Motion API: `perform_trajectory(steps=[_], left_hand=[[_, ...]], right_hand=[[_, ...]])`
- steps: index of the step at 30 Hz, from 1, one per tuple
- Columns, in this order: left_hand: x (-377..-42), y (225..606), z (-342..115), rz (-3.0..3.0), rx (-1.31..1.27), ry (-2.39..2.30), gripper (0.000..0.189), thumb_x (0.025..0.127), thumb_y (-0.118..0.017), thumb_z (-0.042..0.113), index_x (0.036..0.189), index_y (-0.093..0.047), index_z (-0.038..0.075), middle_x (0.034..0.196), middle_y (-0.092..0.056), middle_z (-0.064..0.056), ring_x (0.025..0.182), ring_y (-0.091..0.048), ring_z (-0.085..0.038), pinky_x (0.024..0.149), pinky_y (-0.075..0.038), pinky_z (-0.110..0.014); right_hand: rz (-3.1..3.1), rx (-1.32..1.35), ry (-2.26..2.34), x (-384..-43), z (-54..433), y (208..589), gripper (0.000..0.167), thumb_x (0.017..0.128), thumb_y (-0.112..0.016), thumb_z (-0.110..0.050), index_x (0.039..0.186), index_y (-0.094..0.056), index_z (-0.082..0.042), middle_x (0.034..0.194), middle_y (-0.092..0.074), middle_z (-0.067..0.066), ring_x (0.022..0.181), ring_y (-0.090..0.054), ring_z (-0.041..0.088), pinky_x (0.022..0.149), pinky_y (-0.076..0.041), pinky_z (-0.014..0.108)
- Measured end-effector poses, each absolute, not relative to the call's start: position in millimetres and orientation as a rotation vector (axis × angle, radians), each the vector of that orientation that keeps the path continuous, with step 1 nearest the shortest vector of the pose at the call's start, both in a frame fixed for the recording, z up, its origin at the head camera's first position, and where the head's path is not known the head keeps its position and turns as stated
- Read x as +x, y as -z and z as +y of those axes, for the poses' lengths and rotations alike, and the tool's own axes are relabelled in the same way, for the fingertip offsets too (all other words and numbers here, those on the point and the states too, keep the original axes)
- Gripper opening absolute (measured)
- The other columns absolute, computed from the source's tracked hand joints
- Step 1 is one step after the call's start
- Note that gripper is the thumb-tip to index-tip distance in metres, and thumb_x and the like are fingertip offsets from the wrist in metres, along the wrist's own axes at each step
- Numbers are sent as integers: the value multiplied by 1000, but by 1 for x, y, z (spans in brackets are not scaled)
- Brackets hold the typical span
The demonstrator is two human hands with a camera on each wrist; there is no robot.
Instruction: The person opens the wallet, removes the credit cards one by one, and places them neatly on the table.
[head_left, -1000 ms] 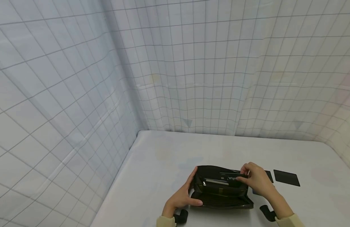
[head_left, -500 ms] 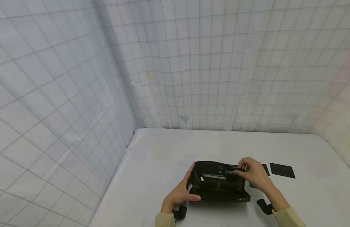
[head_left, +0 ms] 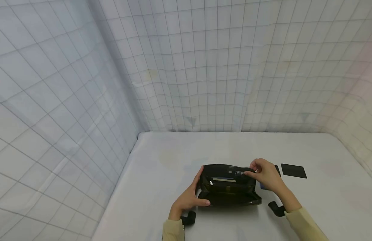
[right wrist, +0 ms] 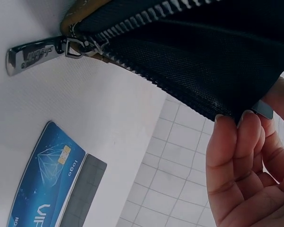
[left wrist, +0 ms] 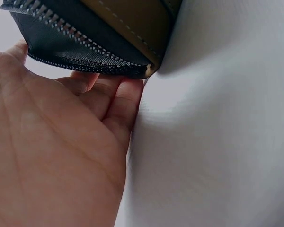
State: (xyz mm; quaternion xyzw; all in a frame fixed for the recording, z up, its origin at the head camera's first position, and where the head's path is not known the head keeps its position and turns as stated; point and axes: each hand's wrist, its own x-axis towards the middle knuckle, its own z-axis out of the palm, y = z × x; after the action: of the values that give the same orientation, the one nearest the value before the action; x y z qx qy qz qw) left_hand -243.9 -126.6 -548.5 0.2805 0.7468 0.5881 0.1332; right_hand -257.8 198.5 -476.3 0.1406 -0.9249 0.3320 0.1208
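Observation:
A black zip-around wallet [head_left: 234, 200] lies unzipped and spread open on the white table in the head view. My left hand [head_left: 187, 198] grips its left end, with the thumb at the front flap and the fingers along the back left edge. At the wallet's right back side, my right hand [head_left: 268, 174] pinches a black card [head_left: 233, 171] lettered "Vip", which stands along the inside of the back wall. Only a small corner of a card [right wrist: 263, 109] shows by the fingers in the right wrist view. A pale strip [head_left: 223, 180] shows in the wallet's middle section.
Right of the wallet lie a blue card [right wrist: 49, 172] with a gold chip and a dark card [right wrist: 83, 189] beside it. Another black card [head_left: 293, 170] lies farther right. The zipper pull [right wrist: 35, 56] hangs at the wallet's corner. Gridded white curtains [head_left: 189, 77] enclose the table.
The head view has tilted, shifting the scene upward and slightly left. The "Vip" lettering now shows a little farther above the pale strip. Both hands keep their grip.

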Motion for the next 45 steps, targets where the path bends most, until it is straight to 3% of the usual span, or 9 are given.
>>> perform_trajectory(steps=[13, 21, 31, 45], left_hand=[[-251, 545, -129, 2232, 831, -1682, 115, 72, -80, 49, 152, 1, 41, 157, 4, 13, 142, -2, -17, 107, -15, -57], [-250, 543, -128, 2199, 833, -1683, 117, 72, -83, 40, 152, 2, 40, 157, 3, 10, 142, -3, -20, 107, -15, -58], [-244, 546, -128, 2163, 812, -1699, 116, 71, -81, 49, 152, 2, 40, 156, 5, 12, 142, -1, -16, 107, -13, -57], [-244, 546, -128, 2153, 815, -1710, 115, 72, -80, 49, 152, 2, 39, 156, 6, 12, 142, -1, -17, 107, -14, -57]], right_hand=[[-2663, 383, -1073, -267, 197, 477, 25, 78, -80, -26, 81, -60, -12, 76, -48, -2, 64, -44, 16, 55, -38, 30], [-2684, 302, -1117, -264, 199, 480, 25, 80, -78, -30, 80, -61, -11, 75, -48, 0, 64, -43, 17, 54, -36, 30], [-2684, 233, -1221, -260, 201, 487, 31, 82, -75, -37, 80, -59, -11, 76, -47, 2, 65, -43, 19, 54, -35, 31], [-2633, 212, -1251, -260, 202, 489, 27, 82, -76, -35, 83, -67, -10, 77, -53, 1, 65, -46, 18, 54, -39, 29]])
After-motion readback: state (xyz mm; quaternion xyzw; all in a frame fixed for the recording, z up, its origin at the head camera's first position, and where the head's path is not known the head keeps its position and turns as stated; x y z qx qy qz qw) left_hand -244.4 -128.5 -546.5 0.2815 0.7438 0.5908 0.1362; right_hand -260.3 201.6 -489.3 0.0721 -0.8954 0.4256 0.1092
